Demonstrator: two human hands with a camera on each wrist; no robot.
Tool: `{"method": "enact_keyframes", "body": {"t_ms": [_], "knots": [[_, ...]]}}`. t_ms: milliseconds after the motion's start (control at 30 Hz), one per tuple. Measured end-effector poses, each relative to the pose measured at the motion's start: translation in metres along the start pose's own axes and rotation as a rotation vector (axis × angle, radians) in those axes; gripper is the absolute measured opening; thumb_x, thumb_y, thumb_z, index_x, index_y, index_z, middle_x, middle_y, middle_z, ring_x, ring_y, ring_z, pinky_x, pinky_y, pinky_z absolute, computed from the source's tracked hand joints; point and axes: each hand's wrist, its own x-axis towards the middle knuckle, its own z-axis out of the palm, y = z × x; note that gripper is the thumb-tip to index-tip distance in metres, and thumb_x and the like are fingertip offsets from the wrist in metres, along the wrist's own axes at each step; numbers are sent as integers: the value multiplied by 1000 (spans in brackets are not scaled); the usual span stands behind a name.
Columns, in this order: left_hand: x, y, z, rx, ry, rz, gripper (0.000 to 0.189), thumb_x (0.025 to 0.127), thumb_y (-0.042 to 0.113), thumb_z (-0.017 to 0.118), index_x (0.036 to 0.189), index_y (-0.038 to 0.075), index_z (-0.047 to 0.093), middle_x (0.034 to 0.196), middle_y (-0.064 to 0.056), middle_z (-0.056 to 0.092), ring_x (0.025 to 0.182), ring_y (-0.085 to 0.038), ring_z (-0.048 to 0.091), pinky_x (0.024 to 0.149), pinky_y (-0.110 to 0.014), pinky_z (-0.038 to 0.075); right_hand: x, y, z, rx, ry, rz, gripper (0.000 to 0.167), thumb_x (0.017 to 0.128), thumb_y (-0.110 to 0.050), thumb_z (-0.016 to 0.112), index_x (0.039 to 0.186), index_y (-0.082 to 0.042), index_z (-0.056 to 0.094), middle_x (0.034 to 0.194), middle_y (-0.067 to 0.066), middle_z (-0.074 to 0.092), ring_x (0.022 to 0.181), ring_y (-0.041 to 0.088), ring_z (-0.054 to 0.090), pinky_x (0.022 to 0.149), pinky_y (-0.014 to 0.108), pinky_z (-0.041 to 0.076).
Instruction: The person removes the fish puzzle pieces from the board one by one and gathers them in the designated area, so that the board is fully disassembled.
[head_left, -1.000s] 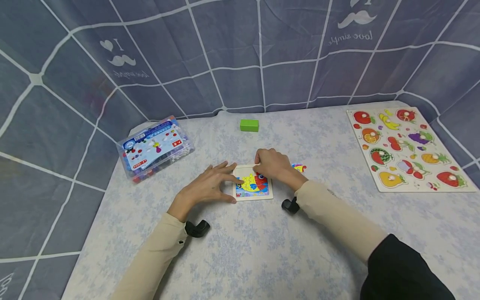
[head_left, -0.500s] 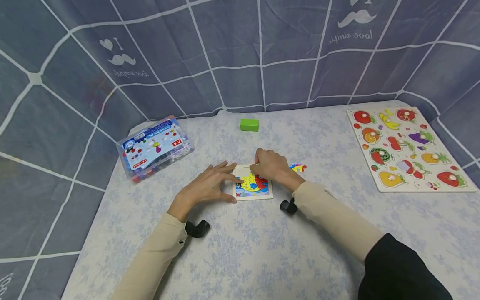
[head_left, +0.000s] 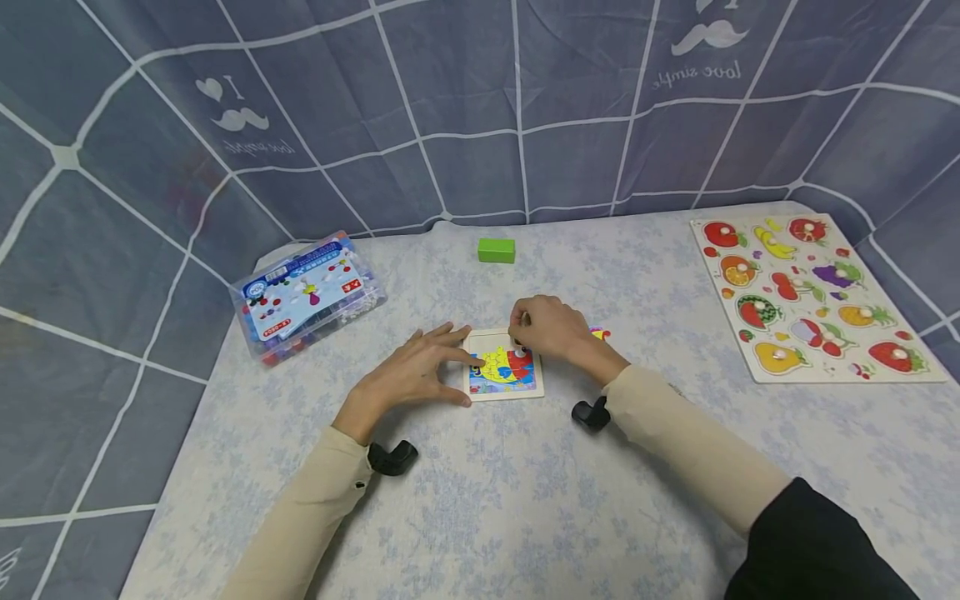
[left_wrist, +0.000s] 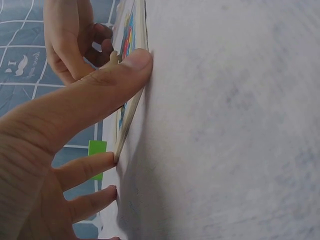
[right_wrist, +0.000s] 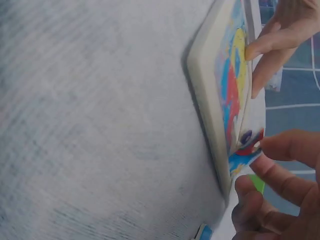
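A small jigsaw puzzle in a pale wooden frame (head_left: 506, 397) lies on the table, showing a yellow and red fish on blue. My left hand (head_left: 416, 371) is spread along its left side, thumb at the near corner and index finger resting on the yellow pieces. Over the upper right part, my right hand (head_left: 551, 325) pinches a puzzle piece (right_wrist: 245, 150) between thumb and finger. This piece carries an eye and patches of red and blue, and stands tilted at the puzzle's surface in the right wrist view. Beyond the right wrist lie loose colourful pieces (head_left: 601, 333), partly hidden.
Behind the puzzle sits a green block (head_left: 497, 251). A clear plastic box (head_left: 307, 296) with a printed label stands at the back left. On the right lies a fruit peg board (head_left: 817, 300). Grey gridded cloth (head_left: 480, 108) walls off the table's far side.
My right hand has shifted slightly left, then back right, and its fingers have lifted a little, tilting the eye piece. The left hand has stayed in place on the puzzle.
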Motion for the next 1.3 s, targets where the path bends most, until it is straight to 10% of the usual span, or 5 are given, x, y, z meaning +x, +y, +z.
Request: {"method": "enact_keyframes", "body": {"t_ms": [700, 1067, 1300], "knots": [[0, 1, 0, -15, -4, -17, 60, 75, 48, 83, 128, 25, 68, 157, -8, 33, 148, -31, 18, 113, -66, 13, -10, 11, -8, 97, -44, -126, 23, 90, -13, 73, 112, -14, 76, 86, 6, 71, 67, 17, 62, 62, 29, 47], [1, 2, 0, -23, -9, -20, 60, 74, 47, 83, 128, 24, 69, 157, -8, 33, 149, -31, 17, 112, -67, 12, -16, 29, -20, 233, 19, -149, 23, 88, -9, 72, 110, -14, 78, 103, 5, 75, 53, 13, 39, 48, 23, 27], [0, 3, 1, -24, 0, -15, 60, 74, 44, 85, 128, 24, 69, 157, -9, 33, 149, -31, 17, 113, -66, 12, -29, 58, -33, 222, 29, -92, 22, 90, -11, 70, 110, -14, 78, 85, 4, 74, 52, 11, 27, 48, 23, 21]]}}
